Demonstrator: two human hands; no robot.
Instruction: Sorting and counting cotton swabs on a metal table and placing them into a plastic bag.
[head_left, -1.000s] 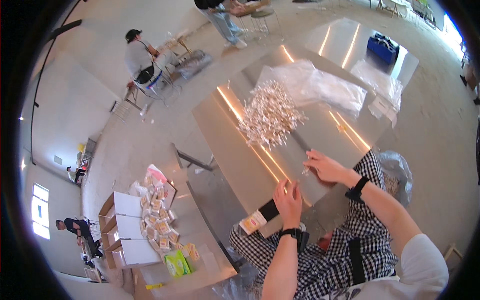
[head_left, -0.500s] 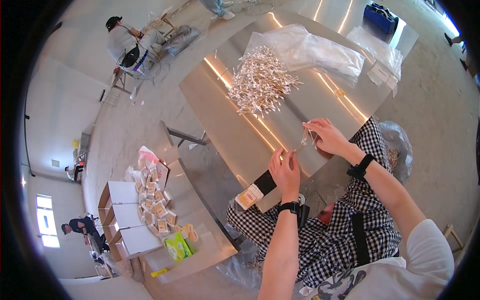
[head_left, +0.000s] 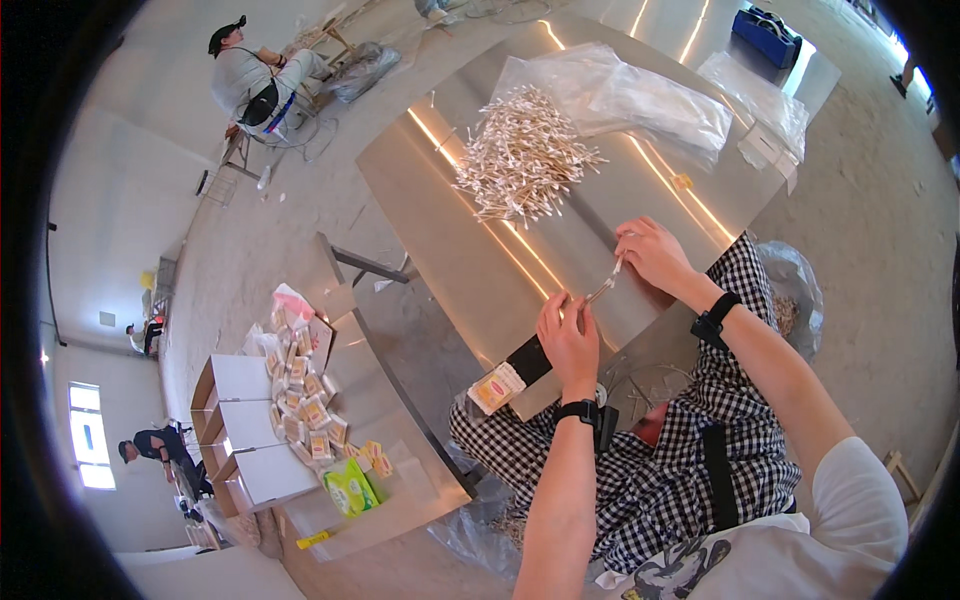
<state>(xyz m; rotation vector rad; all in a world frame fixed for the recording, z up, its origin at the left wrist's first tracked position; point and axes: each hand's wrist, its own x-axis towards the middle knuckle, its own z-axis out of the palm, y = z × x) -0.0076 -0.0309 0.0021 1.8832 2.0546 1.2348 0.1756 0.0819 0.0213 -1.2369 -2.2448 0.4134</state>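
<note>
Both my hands are above the near edge of a shiny metal table (head_left: 450,280). My left hand (head_left: 568,350) pinches some cotton swabs (head_left: 598,294) that point up and to the right. My right hand (head_left: 655,258), just beyond it, has its fingertips closed on a few more swabs (head_left: 617,268), whose lower ends meet or nearly meet those in the left. How many each hand has is too small to tell. Farther out lies a big loose heap of cotton swabs (head_left: 525,155). A small pack (head_left: 497,388) with a yellow-and-white label rests by the table's near left corner, beside a black strip (head_left: 530,360).
Clear plastic bags (head_left: 650,105) lie behind the heap. On a lower side table (head_left: 400,490) at left are many small packs (head_left: 305,400), white cartons (head_left: 255,430) and a green packet (head_left: 350,488). A blue box (head_left: 765,38) stands far right. People (head_left: 255,80) sit farther off.
The swabs in my right hand, spread apart before, now sit together in line with the left hand's swabs. My right hand has risen slightly; my left has barely moved.
</note>
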